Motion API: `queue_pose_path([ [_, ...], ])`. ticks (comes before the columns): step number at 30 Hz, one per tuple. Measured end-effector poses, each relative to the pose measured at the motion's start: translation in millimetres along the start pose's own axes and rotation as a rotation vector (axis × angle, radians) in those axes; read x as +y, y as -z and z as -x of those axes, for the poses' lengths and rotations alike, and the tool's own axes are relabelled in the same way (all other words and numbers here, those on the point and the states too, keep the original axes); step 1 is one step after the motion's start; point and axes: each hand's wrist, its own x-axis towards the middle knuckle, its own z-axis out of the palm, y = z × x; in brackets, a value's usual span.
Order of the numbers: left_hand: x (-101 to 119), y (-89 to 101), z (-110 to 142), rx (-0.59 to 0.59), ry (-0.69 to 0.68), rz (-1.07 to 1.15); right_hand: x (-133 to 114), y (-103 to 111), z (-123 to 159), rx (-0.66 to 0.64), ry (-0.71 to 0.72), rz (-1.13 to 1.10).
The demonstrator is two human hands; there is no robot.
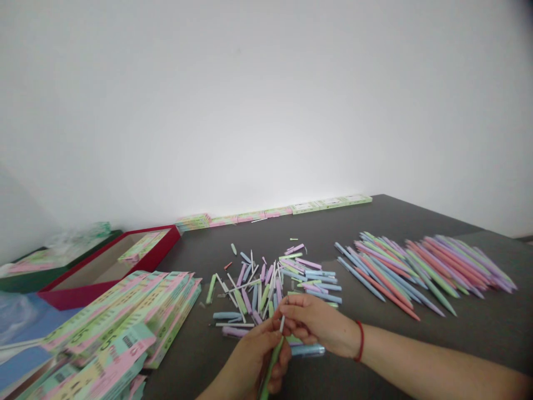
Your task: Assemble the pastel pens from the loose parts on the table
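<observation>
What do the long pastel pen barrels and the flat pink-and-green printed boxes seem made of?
The long pastel pen barrels look like moulded plastic, matte, with even colour and soft sheen. The flat pink-and-green printed boxes look like thin card, judging by their printed barcodes and crisp folds, though coating is hard to tell.

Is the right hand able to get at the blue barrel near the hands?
Probably yes: the right hand sits just above the blue barrel with nothing between them, and the left hand is off to one side.

Bright, flat light washes the white wall (266, 111), glowing strongest just above the far edge of the counter (408, 216) beyond the right hand (318, 325). Shadows are faint, the image is slightly soft throughout, and the wide lens bows the frame edges.
</observation>
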Motion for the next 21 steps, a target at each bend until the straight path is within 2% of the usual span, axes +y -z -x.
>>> queue_pose_path([
  [6, 12.2, 7.9, 0.1, 0.039, -0.007, -0.220, -3.6, 31.7, 3.8, 0.098, 0.103, -0.087],
  [12, 7.9, 6.2, -6.4, 0.011, -0.001, -0.097, -14.8, 45.4, 24.1, 0.142, 0.233, -0.052],
  [14, 7.4, 6.3, -7.9, -0.034, 0.016, -0.150, -15.0, 49.2, 26.9, 0.164, 0.290, -0.020],
  [17, 16.7, 7.5, -8.2, -0.048, 0.030, -0.423, -13.1, 58.3, 26.9, 0.269, 0.382, 0.074],
  [20, 39.2, 4.6, -7.8, 0.101, 0.017, -0.864, -10.5, 66.9, 24.3, 0.374, 0.438, 0.131],
  [21, 47.8, 2.2, -8.4, 0.176, -0.036, -1.056, -9.6, 68.8, 23.5, 0.388, 0.444, 0.142],
])
